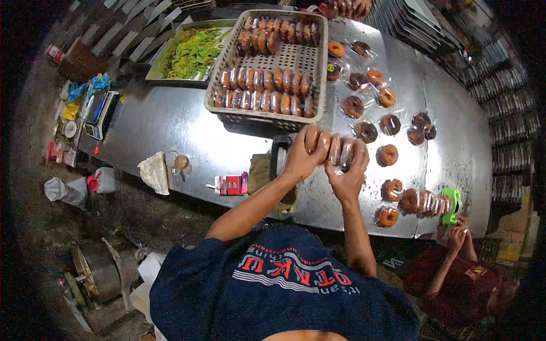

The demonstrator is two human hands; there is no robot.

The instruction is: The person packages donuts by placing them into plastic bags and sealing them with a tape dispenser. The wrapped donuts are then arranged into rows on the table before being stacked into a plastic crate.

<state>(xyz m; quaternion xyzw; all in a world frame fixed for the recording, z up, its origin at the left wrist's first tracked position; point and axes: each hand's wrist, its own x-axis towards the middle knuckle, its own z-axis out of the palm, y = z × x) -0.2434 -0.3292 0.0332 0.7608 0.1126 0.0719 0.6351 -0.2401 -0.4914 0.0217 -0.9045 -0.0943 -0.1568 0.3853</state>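
While both hands (330, 159) hold wrapped doughnuts (335, 149), shirt (284, 295) reads "OTAKU".

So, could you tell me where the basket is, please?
In the head view, the basket sits on the table, beyond both hands, right of the green tray.

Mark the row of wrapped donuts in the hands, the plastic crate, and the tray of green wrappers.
row of wrapped donuts (335, 149), head view, a middle packet.
plastic crate (291, 57), head view, bare perforated floor.
tray of green wrappers (154, 73), head view, left rim.
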